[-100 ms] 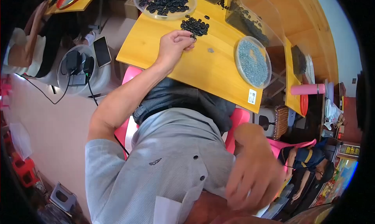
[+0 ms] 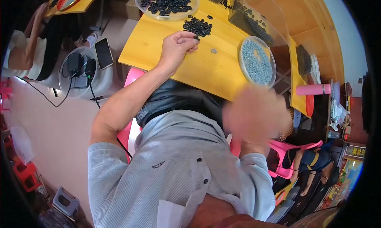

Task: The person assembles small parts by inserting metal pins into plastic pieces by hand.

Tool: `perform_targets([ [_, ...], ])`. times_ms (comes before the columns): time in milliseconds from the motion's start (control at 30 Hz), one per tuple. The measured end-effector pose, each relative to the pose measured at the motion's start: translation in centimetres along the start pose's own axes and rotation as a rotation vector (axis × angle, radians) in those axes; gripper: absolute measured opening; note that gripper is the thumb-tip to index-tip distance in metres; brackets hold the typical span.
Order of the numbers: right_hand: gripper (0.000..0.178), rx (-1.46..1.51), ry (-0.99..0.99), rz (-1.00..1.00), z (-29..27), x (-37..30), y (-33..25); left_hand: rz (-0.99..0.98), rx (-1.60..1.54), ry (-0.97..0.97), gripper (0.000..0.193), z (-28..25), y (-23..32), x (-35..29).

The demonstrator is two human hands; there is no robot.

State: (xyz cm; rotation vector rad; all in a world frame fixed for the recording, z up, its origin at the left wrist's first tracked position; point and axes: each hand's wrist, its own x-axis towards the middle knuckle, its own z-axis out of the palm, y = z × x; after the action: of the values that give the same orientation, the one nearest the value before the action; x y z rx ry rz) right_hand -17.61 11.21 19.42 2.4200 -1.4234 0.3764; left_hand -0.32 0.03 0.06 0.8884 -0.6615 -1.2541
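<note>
Fingers (image 2: pixel 192 47) of our left hand (image 2: pixel 176 50) pinched a black piece (image 2: pixel 196 37) just beside the black pile (image 2: pixel 197 26) on the table (image 2: pixel 222 73). Our right hand (image 2: pixel 258 114) was blurred before the table's near right corner; we could not tell its grip. We noted grey bits (image 2: pixel 214 51) right of the left hand, a dish (image 2: pixel 241 55) farther right.

Ok so my right hand (image 2: pixel 257 113) is swinging up off my chest toward the near right corner of the desk (image 2: pixel 220 79), and it's blurring so badly that I'm not making out any fingers now. It's covering that corner plus the little white label that was showing before. Meanwhile my right sleeve (image 2: pixel 258 178) and more of the pink chair (image 2: pixel 282 147) are coming into view.
</note>
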Motion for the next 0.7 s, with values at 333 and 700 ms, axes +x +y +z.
perform_targets([
  [333, 0.031, 1.203, -0.073, 0.166, 18.1, 6.1, 6.6, -0.08, 0.045, -0.102, 0.02, 0.4, -0.1, -0.6],
  [700, 0.016, 1.154, -0.139, 0.108, 18.6, 5.4, 6.4, -0.089, 0.082, -0.166, 0.018, 0.8, -0.4, -1.1],
])
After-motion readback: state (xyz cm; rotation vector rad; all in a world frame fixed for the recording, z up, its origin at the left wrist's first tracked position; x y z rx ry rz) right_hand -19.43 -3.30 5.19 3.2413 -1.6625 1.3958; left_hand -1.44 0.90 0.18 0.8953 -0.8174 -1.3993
